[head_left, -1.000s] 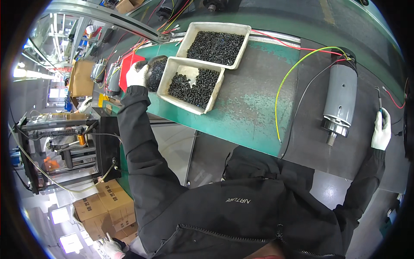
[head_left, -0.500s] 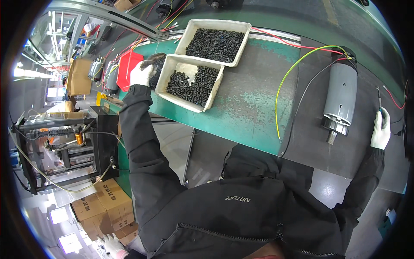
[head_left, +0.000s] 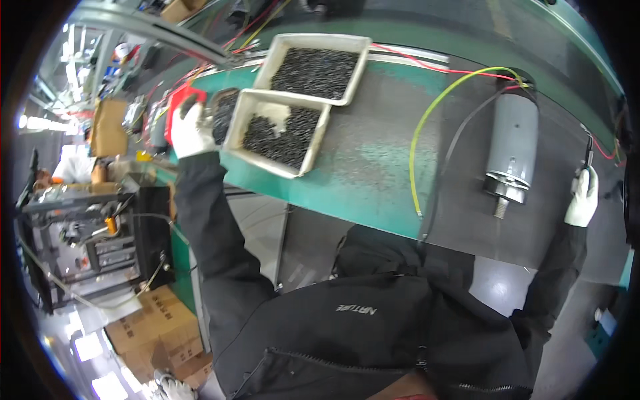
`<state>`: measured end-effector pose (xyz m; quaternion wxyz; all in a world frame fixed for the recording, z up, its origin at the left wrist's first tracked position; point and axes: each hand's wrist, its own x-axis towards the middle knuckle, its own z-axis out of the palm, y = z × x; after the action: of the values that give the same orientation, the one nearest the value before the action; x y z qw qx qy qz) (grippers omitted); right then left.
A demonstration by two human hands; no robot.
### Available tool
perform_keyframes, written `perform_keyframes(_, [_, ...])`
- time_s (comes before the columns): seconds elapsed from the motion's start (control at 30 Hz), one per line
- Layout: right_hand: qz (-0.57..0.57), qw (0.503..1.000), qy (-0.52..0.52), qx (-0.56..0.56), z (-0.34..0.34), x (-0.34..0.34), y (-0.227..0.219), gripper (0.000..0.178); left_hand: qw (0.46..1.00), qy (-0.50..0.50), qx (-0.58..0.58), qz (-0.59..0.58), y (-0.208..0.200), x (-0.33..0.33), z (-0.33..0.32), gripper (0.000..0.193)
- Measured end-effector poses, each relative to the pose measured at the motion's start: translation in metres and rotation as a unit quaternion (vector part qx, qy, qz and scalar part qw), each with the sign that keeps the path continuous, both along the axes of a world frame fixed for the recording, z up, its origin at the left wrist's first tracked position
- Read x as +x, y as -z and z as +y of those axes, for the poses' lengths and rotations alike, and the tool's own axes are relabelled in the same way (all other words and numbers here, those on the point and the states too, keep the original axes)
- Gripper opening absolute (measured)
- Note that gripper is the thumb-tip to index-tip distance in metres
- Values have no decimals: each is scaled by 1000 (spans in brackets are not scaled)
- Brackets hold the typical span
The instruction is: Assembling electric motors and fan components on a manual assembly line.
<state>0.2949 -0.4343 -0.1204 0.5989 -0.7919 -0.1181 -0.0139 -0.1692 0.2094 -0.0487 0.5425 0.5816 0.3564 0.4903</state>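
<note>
My left hand point(head_left: 192, 130), in a white glove with dark fingertips, is over the red bin point(head_left: 175, 119) at the far left of the bench, beside a small dark tray point(head_left: 224, 115) of black parts. Motion smears its fingers, so what they hold, if anything, does not show. At the far right, my right hand point(head_left: 583, 198), also gloved, is closed round a slim hand tool point(head_left: 589, 157) with a dark shaft pointing away from me; its exact kind is unclear. Left of that hand lies a grey cylindrical motor point(head_left: 514, 140) with a threaded shaft toward me.
Two white bins point(head_left: 307, 172) of small black parts stand on the green bench point(head_left: 373, 160). A yellow-green wire point(head_left: 413, 157) and other wires trail from the motor. Left are a black-framed machine point(head_left: 150, 220), cardboard boxes point(head_left: 153, 327) and another person's gloved hand point(head_left: 175, 387).
My left hand has moved left, from the small dark tray to over the red bin. My right hand still grips the slim tool, now pointing more upright. The whole view has shifted slightly.
</note>
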Motion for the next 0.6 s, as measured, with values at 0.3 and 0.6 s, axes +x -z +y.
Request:
perform_keyframes(0.3, [-328, 904, -227, -154, 127, -165, -157, 55, 787, 433, -305, -316, -56, 189, -336, 37])
perform_keyframes(0.6, [-427, 851, -173, -255, 110, -171, -173, 60, 758, 410, -378, -338, -62, 200, -365, 25])
